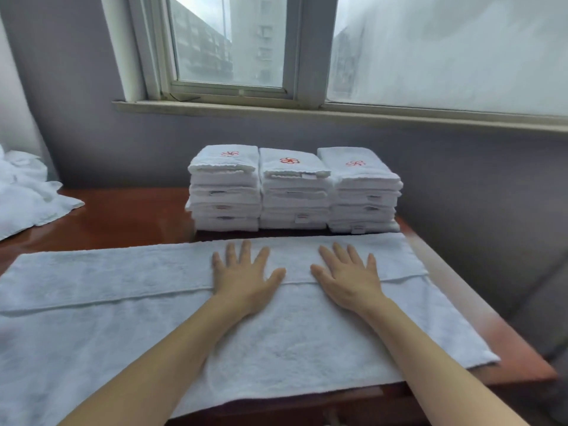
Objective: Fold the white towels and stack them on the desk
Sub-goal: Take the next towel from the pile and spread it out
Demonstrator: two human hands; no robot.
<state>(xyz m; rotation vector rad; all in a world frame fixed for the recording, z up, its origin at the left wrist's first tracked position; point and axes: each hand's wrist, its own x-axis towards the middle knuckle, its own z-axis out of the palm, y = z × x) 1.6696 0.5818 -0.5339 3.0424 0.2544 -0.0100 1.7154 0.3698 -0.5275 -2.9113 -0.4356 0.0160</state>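
Observation:
A long white towel point(123, 318) lies spread across the front of the reddish-brown desk point(123, 216). Its far part is folded over toward me, with the folded edge running across the middle. My left hand point(242, 273) and my right hand point(347, 275) lie flat side by side on that fold, fingers straight and spread, pressing down near the towel's centre. Behind them stand three stacks of folded white towels point(293, 192), each top towel showing a red emblem.
A heap of unfolded white towels point(24, 192) lies at the desk's left end. A grey wall and a window with its sill point(307, 110) rise behind the stacks. The desk's right edge point(479, 302) drops off beside a grey surface.

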